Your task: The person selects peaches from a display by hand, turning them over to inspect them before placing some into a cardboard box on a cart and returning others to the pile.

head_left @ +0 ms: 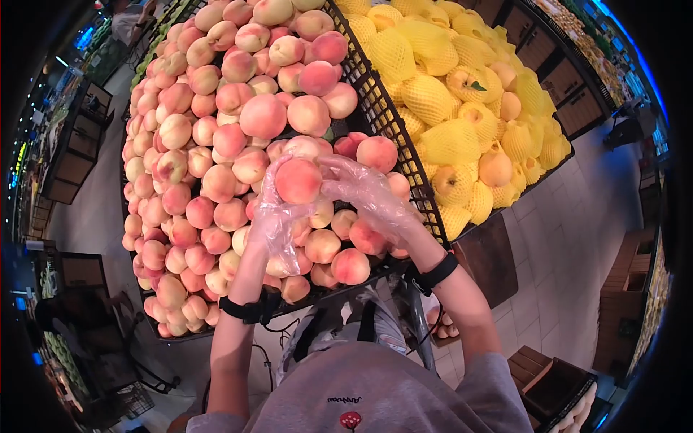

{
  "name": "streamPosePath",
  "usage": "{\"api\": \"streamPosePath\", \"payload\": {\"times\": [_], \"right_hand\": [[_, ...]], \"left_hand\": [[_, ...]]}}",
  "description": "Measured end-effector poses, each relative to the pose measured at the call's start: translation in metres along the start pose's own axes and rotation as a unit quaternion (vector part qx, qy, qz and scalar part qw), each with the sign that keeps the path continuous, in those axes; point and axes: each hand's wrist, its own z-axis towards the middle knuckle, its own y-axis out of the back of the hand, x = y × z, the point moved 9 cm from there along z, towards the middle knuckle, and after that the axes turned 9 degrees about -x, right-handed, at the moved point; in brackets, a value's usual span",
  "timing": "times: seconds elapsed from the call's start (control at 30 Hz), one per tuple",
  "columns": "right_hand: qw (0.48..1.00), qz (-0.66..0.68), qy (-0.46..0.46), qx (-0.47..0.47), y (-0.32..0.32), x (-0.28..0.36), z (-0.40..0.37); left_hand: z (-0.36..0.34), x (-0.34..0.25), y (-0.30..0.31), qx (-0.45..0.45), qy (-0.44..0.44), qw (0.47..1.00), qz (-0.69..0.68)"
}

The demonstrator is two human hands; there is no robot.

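A pink-red peach (299,180) is held up over the heap, between my two hands in clear plastic gloves. My left hand (276,202) curls around its left side and underside. From the right, my right hand (368,193) has its bent fingertips against the same peach. Below and around the hands lies a big sloping pile of peaches (229,180), pale yellow to deep pink. A dark gap shows in the pile just beyond my hands, next to a couple of redder peaches (377,154).
A black plastic lattice divider (390,108) runs along the pile's right side. Beyond it sit yellow fruits in foam nets (455,101). Wooden crates (548,386) stand on the floor at lower right. Shop shelves line both sides, and a blurred person (131,22) is at top left.
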Motion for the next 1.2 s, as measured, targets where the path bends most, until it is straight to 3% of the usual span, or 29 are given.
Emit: {"api": "streamPosePath", "payload": {"times": [0.1,0.2,0.27,0.6,0.7,0.73,0.77,0.9,1.03,1.07,1.13,1.2], "right_hand": [[0.995,0.068,-0.078,-0.015,0.004,-0.016,-0.002],[0.993,-0.049,-0.101,-0.044,0.008,-0.022,-0.004],[0.98,-0.103,-0.17,-0.029,-0.019,0.014,-0.015],[0.997,-0.063,-0.036,-0.03,-0.015,0.002,-0.002],[0.998,-0.041,-0.028,-0.049,-0.008,0.0,-0.003],[0.997,-0.034,-0.04,-0.061,-0.01,0.002,-0.004],[0.99,-0.02,-0.124,-0.066,-0.013,0.001,-0.006],[0.986,-0.038,-0.138,-0.089,-0.006,-0.002,-0.009],[0.981,-0.077,-0.159,-0.084,-0.007,0.013,-0.018],[0.977,-0.103,-0.165,-0.085,-0.008,0.017,-0.021],[0.99,-0.088,-0.064,-0.087,-0.021,0.027,-0.018],[0.993,-0.072,0.039,-0.089,-0.043,0.032,-0.016]], "left_hand": [[-0.007,0.005,0.003,-0.029,0.131,0.98,-0.144],[-0.015,0.0,0.0,-0.028,0.177,0.964,-0.197],[-0.018,-0.003,-0.001,-0.022,0.187,0.96,-0.208],[-0.028,-0.017,0.004,-0.018,0.189,0.959,-0.209],[-0.032,-0.025,0.004,-0.021,0.174,0.965,-0.196],[-0.034,-0.028,0.005,-0.024,0.167,0.968,-0.189],[-0.035,-0.032,0.004,-0.023,0.157,0.971,-0.177],[-0.039,-0.049,0.001,-0.03,0.097,0.988,-0.114],[-0.036,-0.076,-0.001,-0.037,-0.076,0.993,0.088],[-0.035,-0.078,-0.003,-0.038,-0.087,0.992,0.084],[-0.035,-0.083,-0.007,-0.041,-0.11,0.99,0.078],[-0.037,-0.084,-0.01,-0.049,-0.103,0.975,0.189]]}}
